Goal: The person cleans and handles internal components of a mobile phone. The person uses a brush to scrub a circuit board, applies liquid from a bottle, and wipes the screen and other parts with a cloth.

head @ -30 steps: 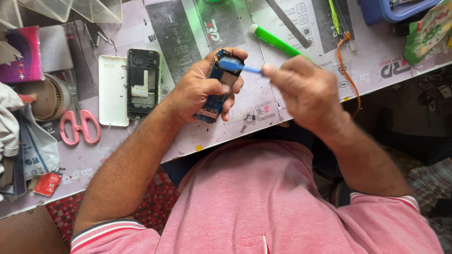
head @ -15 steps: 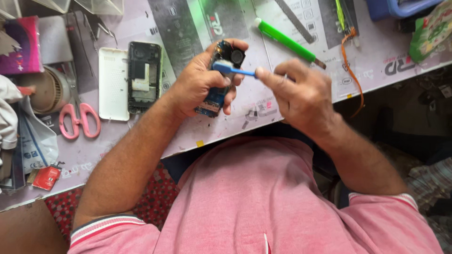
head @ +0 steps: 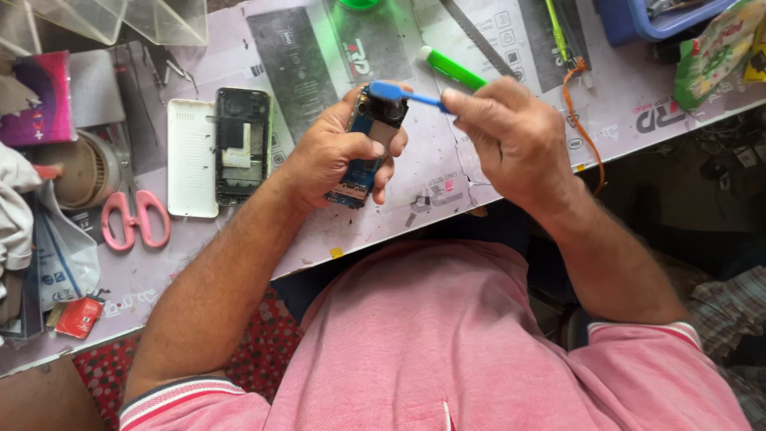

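Two hands are seen above the surface (head: 495, 191). A blue circuit board (head: 363, 156) is gripped by the left hand (head: 335, 156), fingers wrapped around it. A blue brush (head: 399, 93) is pinched by the right hand (head: 511, 136), its head touching the board's top. Pink scissors (head: 136, 215) and an opened phone shell (head: 242, 144) are lying to the left.

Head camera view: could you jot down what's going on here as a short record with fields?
Left hand: holds a blue circuit board above the table
Right hand: holds a blue brush, head on the board's top end
Left of the hands: black phone frame, white cover, pink scissors
Behind the hands: green-handled tool
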